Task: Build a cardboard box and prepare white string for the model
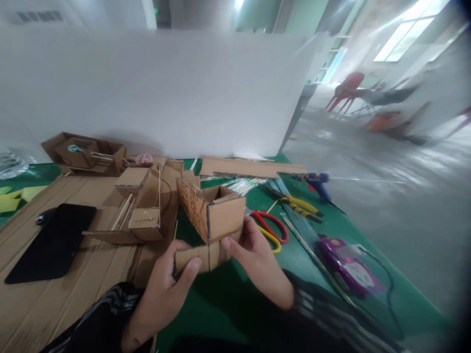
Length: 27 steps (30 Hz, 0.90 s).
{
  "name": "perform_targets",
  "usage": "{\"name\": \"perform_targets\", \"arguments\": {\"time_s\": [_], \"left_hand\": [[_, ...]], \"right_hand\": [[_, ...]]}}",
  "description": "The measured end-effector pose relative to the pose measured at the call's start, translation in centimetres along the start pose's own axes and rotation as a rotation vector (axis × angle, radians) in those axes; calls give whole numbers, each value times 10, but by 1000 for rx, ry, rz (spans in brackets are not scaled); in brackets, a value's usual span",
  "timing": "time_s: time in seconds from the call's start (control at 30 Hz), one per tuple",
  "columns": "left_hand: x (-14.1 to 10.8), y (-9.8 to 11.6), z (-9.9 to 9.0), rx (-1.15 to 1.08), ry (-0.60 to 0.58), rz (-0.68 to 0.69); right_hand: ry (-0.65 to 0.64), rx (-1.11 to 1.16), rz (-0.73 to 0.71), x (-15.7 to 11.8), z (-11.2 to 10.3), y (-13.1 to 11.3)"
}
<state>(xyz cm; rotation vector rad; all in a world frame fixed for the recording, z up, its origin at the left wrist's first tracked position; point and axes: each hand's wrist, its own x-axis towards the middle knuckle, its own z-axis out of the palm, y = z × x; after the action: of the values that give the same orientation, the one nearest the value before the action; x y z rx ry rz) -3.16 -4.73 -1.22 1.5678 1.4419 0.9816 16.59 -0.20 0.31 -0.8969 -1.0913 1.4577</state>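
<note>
Nearest the camera, the left hand (162, 289) pinched a low cardboard strip (193, 258) between thumb and fingers, while the right hand (257, 255) clasped the open cardboard box (209, 213) above the green mat (228, 294). The step looked like joining the strip to the box's base; the next move likely called for steady pressure along the seam. Beyond lay red-handled scissors (270, 228), a purple glue gun (348, 267) and, farther off, 1 blue glue gun (316, 181).

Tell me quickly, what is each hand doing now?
Left hand: closed on the cardboard strip.
Right hand: closed on the cardboard box, at its lower edge.
</note>
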Motion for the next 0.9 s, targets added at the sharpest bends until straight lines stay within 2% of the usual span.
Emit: {"name": "perform_targets", "arguments": {"time_s": [0.13, 0.27, 0.4, 0.5, 0.63, 0.73, 0.8, 0.87, 0.9], "left_hand": [[6, 7, -3, -221, -56, -20], [11, 18, -3, -528, -198, -196], [12, 29, 10, -772, -293, -290], [14, 35, 21, -939, -346, -321], [18, 38, 30, -1004, -345, -340], [24, 40, 35, -1003, -397, -317], [28, 40, 38, -990, -420, -288], [33, 38, 42, -953, -410, -257], [36, 38, 43, -929, -402, -248]], "right_hand": [[1, 57, 11, 0, -2, -6], [-30, 186, 48, -3, -5, -12], [-93, 323, 145, -9, -8, -16], [-86, 367, 227, -12, -12, -16], [-51, 333, 283, -16, -19, -15], [-61, 63, 311, -19, -31, -23], [-106, -294, 294, -20, -46, -39], [-147, -735, 206, -19, -68, -63], [-119, -961, 138, -17, -82, -77]]}}
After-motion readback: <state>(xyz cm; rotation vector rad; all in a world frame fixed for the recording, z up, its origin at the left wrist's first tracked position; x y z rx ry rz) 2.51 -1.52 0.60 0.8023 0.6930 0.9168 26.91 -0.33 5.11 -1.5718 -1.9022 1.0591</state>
